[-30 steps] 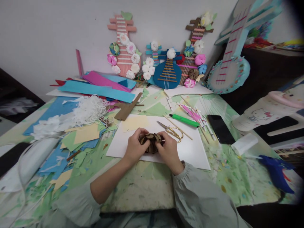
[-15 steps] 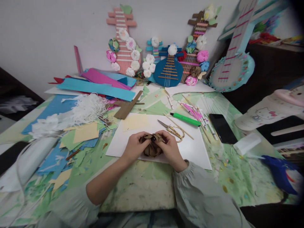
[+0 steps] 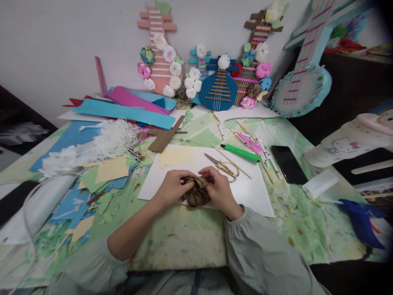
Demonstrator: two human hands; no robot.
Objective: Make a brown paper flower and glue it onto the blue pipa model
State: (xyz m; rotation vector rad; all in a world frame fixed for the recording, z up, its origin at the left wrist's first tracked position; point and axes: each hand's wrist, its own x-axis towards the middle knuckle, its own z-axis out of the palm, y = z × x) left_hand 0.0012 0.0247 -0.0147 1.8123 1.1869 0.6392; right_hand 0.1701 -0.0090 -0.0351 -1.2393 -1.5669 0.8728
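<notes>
A brown paper flower (image 3: pixel 196 192) of folded strips rests on a white sheet (image 3: pixel 245 192) in front of me. My left hand (image 3: pixel 172 188) grips its left side and my right hand (image 3: pixel 219 190) pinches its upper right, so the fingers of both hands close on the paper. Gold-handled scissors (image 3: pixel 222 166) lie just behind my right hand on the same sheet. A pale yellow square (image 3: pixel 176 156) lies on the sheet's far left corner.
Coloured paper scraps (image 3: pixel 101 176) and white string (image 3: pixel 115 137) cover the left. A green marker (image 3: pixel 239 153), thin sticks, a black phone (image 3: pixel 287 164) and a white tube (image 3: pixel 319 184) lie to the right. Paper guitars with flowers (image 3: pixel 219 88) lean on the wall. A blue glue gun (image 3: pixel 362 219) sits far right.
Both hands have shifted slightly toward me with the brown flower. The fingers have worked round its top, and it now hangs lower between the hands.
</notes>
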